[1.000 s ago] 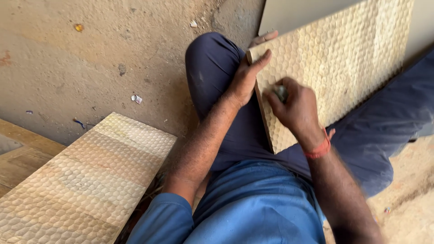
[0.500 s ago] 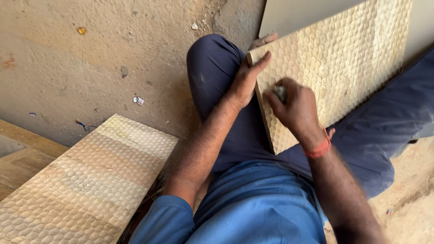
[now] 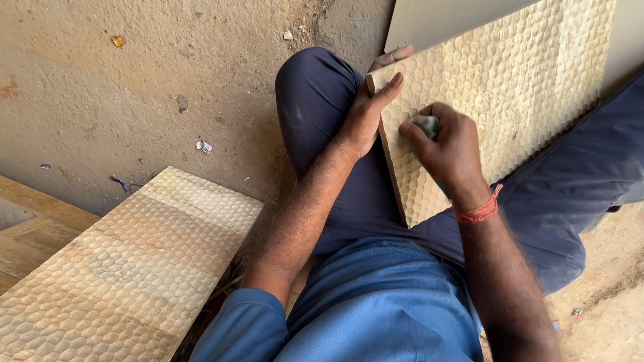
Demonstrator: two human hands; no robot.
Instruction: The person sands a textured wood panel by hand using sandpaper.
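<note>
A pale wooden panel (image 3: 516,80) carved with a honeycomb pattern leans across my lap, resting on my dark blue trousers. My left hand (image 3: 365,117) grips its near corner edge, thumb on the carved face, fingers behind. My right hand (image 3: 446,144) presses a small folded greenish-grey sanding pad (image 3: 426,125) against the carved face, close to the left edge. A red thread band circles my right wrist.
A second honeycomb-carved panel (image 3: 127,268) lies flat at the lower left, beside plain wooden boards (image 3: 30,231). The dusty concrete floor (image 3: 168,74) carries small scraps of litter. A smooth grey board (image 3: 436,20) stands behind the held panel.
My right hand has slid a little up and to the right on the carved face, and the pad now shows more between the fingers. The left hand keeps its hold.
</note>
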